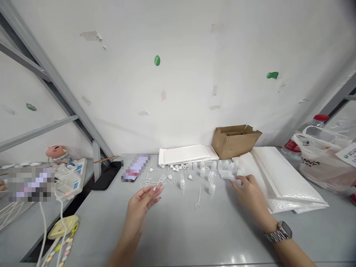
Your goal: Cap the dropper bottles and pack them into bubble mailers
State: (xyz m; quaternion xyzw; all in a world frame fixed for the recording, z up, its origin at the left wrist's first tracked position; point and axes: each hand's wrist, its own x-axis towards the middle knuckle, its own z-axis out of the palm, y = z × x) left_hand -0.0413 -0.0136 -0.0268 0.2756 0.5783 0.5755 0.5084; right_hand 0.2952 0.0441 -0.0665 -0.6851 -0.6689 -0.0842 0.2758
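- While the left hand (141,204) floats open and empty, bare grey table (194,237) lies around it.
- Right hand (249,193) pinches a little white bottle (233,178) near the padded envelopes (280,178).
- Behind stands a white wall (180,74).

The left grip (144,202) hovers open, palm up, just short of thin white loops (155,181) on the grey worktop (194,237). The right grip (247,191) pinches a small clear bottle (232,177); beyond it stand more bottles (211,166) and a cardboard box (235,141).
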